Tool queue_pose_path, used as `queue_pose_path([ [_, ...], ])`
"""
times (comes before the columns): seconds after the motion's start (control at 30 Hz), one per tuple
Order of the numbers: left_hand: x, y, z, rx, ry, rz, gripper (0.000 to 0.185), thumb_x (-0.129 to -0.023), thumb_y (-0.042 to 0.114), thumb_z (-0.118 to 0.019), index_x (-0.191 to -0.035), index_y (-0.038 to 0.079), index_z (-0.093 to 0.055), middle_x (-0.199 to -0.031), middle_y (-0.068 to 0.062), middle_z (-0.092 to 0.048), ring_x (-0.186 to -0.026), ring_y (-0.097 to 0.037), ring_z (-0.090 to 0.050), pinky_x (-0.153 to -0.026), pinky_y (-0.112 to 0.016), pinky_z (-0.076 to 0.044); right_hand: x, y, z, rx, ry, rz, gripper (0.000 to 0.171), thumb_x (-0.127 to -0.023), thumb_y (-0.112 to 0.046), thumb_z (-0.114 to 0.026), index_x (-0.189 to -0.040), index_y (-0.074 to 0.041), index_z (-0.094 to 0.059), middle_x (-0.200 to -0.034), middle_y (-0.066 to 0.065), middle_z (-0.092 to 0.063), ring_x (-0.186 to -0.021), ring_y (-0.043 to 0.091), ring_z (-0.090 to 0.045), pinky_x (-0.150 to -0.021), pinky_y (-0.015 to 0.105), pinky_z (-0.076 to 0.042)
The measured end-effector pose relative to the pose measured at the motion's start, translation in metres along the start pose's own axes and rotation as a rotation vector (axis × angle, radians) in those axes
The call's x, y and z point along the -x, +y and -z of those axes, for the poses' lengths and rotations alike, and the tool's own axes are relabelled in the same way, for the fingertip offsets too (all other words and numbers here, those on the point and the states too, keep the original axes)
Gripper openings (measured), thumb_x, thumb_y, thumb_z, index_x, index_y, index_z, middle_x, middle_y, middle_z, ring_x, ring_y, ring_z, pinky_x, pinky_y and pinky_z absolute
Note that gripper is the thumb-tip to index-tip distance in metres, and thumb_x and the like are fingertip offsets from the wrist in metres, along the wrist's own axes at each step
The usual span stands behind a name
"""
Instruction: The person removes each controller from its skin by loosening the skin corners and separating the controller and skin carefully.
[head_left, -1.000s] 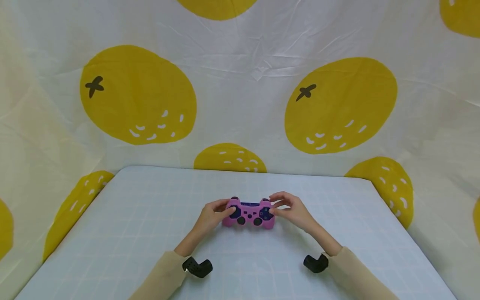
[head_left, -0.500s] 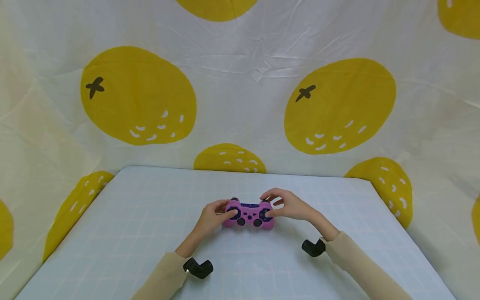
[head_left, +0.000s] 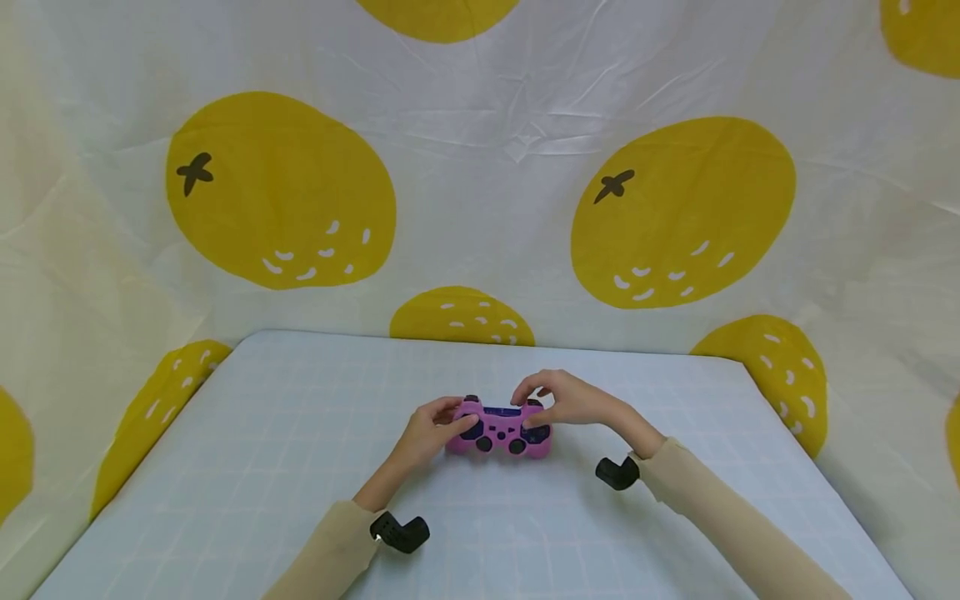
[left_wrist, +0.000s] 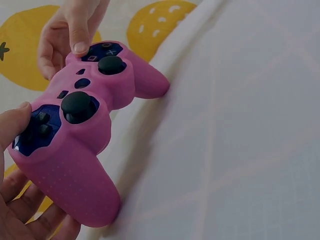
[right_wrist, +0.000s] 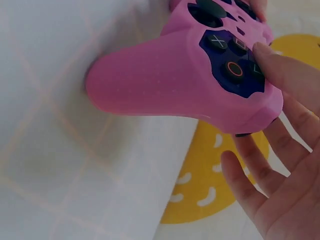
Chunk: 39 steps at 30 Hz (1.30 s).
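A pink game controller [head_left: 495,412] with dark blue button panels and two black thumbsticks faces up in the head view. My left hand [head_left: 422,435] holds its left end, thumb at the directional pad [left_wrist: 42,125] and fingers behind and beneath. On the other end, my right hand [head_left: 576,402] pinches the top corner. Its thumb [right_wrist: 275,62] presses by the square button, while the fingers spread behind the shoulder edge. In both wrist views the grips' lower tips are right at the tabletop, with the upper side tilted up.
A table with a pale checked cloth [head_left: 300,467] spreads under the hands. White fabric with large yellow fruit prints [head_left: 480,167] hangs behind and at both sides. Black wrist cameras [head_left: 401,533] sit on the beige sleeves [head_left: 322,550].
My right hand has moved up and left, its thumb sliding from the controller's right edge onto the button panel. The right forearm has risen in view. The left hand and controller stay nearly still.
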<state>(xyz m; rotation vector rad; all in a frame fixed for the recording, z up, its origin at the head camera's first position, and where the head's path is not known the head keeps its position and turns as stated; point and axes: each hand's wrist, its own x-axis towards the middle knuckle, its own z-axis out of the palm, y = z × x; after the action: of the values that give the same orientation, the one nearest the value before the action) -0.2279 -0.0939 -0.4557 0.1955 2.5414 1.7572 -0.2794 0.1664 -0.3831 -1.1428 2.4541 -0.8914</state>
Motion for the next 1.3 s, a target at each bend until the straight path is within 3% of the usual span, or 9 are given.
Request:
queue_pose_path([
  [0.13,-0.001,0.001,-0.001,0.001,-0.003,0.005,0.052,-0.083,0.039,-0.073,-0.126,0.013,-0.061,-0.106,-0.002,-0.067,-0.097,-0.016,-0.059,-0.088,-0.035,-0.053,-0.003,-0.004,0.002,0.057,-0.016,0.001,0.021,-0.083,-0.019,-0.075,-0.104,-0.020,-0.070,-0.105,-0.007,-0.069,-0.105,0.015,-0.058,-0.100,0.045,-0.046],
  [0.43,-0.004,-0.001,-0.003,-0.010,0.008,-0.003,0.052,-0.083,0.040,-0.073,-0.125,0.011,-0.061,-0.105,-0.004,-0.066,-0.095,-0.016,-0.057,-0.085,-0.032,-0.053,-0.010,-0.019,0.010,0.288,-0.047,0.066,0.012,-0.081,-0.021,-0.077,-0.093,-0.020,-0.077,-0.093,-0.013,-0.073,-0.096,0.008,-0.060,-0.090,0.035,-0.050],
  [0.57,-0.006,-0.002,-0.002,-0.012,0.009,0.007,0.054,-0.082,0.041,-0.074,-0.126,0.011,-0.061,-0.105,-0.004,-0.066,-0.094,-0.016,-0.056,-0.085,-0.031,-0.053,-0.011,-0.023,0.012,0.342,-0.051,0.093,0.006,-0.081,-0.019,-0.077,-0.087,-0.020,-0.077,-0.088,-0.012,-0.072,-0.092,0.007,-0.059,-0.086,0.036,-0.051],
  [0.77,-0.007,-0.002,-0.003,-0.018,0.000,0.007,0.055,-0.082,0.041,-0.074,-0.126,0.010,-0.061,-0.105,-0.003,-0.066,-0.095,-0.016,-0.057,-0.085,-0.032,-0.053,-0.017,-0.029,0.015,0.349,-0.114,0.068,0.004,-0.081,-0.018,-0.077,-0.085,-0.020,-0.075,-0.086,-0.011,-0.070,-0.085,0.005,-0.061,-0.084,0.036,-0.054],
  [1.0,-0.005,-0.001,-0.001,-0.013,-0.024,0.000,0.049,-0.082,0.040,-0.074,-0.122,0.012,-0.064,-0.102,-0.001,-0.068,-0.095,-0.015,-0.058,-0.081,-0.030,-0.052,-0.027,-0.034,0.022,0.347,-0.273,0.090,0.003,-0.084,-0.019,-0.074,-0.083,-0.016,-0.073,-0.086,-0.008,-0.065,-0.082,0.006,-0.057,-0.081,0.030,-0.053],
  [1.13,-0.005,-0.001,0.000,-0.030,-0.054,-0.039,0.046,-0.083,0.039,-0.073,-0.119,0.013,-0.066,-0.098,0.000,-0.068,-0.091,-0.014,-0.056,-0.074,-0.025,-0.049,-0.032,-0.036,0.025,0.285,-0.362,0.112,0.004,-0.086,-0.016,-0.072,-0.083,-0.013,-0.070,-0.086,-0.007,-0.065,-0.083,0.005,-0.056,-0.082,0.029,-0.053],
  [1.3,-0.002,-0.001,0.001,-0.051,-0.071,-0.107,0.043,-0.085,0.034,-0.071,-0.119,0.009,-0.065,-0.096,-0.003,-0.067,-0.087,-0.015,-0.055,-0.068,-0.023,-0.048,-0.035,-0.033,0.027,0.233,-0.409,0.099,0.007,-0.088,-0.017,-0.070,-0.087,-0.011,-0.068,-0.086,-0.008,-0.065,-0.086,0.004,-0.055,-0.083,0.025,-0.052],
])
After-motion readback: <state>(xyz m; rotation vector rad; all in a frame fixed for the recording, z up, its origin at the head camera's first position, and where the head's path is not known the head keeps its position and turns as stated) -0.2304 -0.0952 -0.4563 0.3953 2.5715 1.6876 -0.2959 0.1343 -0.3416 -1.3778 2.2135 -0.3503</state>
